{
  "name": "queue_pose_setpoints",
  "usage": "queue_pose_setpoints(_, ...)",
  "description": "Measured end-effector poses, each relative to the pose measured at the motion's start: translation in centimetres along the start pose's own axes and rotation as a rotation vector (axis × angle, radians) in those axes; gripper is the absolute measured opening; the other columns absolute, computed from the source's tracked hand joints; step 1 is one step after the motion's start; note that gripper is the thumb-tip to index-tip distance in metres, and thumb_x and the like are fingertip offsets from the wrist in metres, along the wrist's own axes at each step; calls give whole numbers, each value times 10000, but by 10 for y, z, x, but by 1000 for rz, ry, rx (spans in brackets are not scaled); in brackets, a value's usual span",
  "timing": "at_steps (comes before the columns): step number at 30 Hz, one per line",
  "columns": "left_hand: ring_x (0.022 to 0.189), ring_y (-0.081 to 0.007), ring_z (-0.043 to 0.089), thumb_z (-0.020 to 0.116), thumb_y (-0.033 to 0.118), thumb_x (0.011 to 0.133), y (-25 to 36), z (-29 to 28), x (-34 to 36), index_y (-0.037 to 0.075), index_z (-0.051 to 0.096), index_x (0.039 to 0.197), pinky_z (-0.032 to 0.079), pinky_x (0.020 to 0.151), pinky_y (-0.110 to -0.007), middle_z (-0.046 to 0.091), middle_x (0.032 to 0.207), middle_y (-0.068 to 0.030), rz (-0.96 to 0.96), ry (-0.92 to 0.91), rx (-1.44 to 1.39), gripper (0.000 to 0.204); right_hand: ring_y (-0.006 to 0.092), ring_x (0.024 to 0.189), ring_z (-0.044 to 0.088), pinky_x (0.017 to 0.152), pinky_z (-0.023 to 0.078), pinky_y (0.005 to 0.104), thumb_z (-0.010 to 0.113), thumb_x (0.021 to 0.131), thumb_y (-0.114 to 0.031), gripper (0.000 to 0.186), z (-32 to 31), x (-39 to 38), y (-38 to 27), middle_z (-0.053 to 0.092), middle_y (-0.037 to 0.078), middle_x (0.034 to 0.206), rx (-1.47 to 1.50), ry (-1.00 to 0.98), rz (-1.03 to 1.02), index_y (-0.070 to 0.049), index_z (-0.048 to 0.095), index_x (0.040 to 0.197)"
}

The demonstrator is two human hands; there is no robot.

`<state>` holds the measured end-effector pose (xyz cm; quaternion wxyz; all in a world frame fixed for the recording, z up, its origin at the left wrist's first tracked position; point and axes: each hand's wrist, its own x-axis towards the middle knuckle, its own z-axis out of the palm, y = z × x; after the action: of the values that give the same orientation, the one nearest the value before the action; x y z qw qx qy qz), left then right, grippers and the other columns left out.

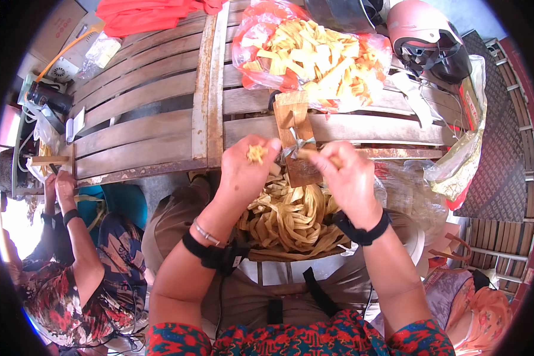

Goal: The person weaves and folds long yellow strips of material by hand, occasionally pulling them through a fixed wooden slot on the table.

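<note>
My left hand is closed round a bunch of thin yellow strips, whose ends stick out at the top of the fist. Between the thumb and fingers of my right hand is a long yellowish-brown strip, its end at a narrow wooden board. A silvery tie or wire is wrapped across the board, which leans from the table edge toward my lap. Below both hands lies a heap of folded tan strips. What exactly the strips are made of, I cannot tell.
A slatted table with a rusty metal bar stands ahead. On it lie an open bag of yellow pieces, a pink helmet and red cloth. Another person's hands work at the left; a patterned bag hangs at right.
</note>
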<state>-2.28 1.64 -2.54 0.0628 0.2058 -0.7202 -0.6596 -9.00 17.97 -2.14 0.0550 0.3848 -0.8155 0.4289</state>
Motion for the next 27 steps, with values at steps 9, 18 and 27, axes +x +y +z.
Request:
queue_pose_setpoints(9, 628, -70, 561, 627, 271, 879, 29, -10, -46, 55, 681, 955, 442, 560, -211, 623, 700, -14, -278, -1065, -385, 236, 259, 503, 558, 458, 417, 323, 589, 809, -65, 109, -17, -1, -11, 568, 88, 590, 300, -101, -154, -32, 595, 706)
queue_pose_setpoints(18, 650, -256, 541, 718, 189, 707, 14, -24, -23, 106, 670, 986, 476, 588, -331, 532, 746, -44, 893, -294, 700, 295, 21, 569, 438, 493, 331, 177, 525, 931, -84, 147, -2, -12, -14, 564, -37, 719, 935, -603, 868, -44, 662, 899)
queue_pose_setpoints(27, 879, -259, 622, 739, 203, 690, 6, -10, -27, 90, 680, 875, 463, 822, -379, 639, 1020, -83, 786, 102, 550, 224, 7, 568, 465, 484, 347, 147, 566, 927, -111, 121, 8, -19, -28, 633, 7, 780, 1124, -98, 782, -21, 610, 994)
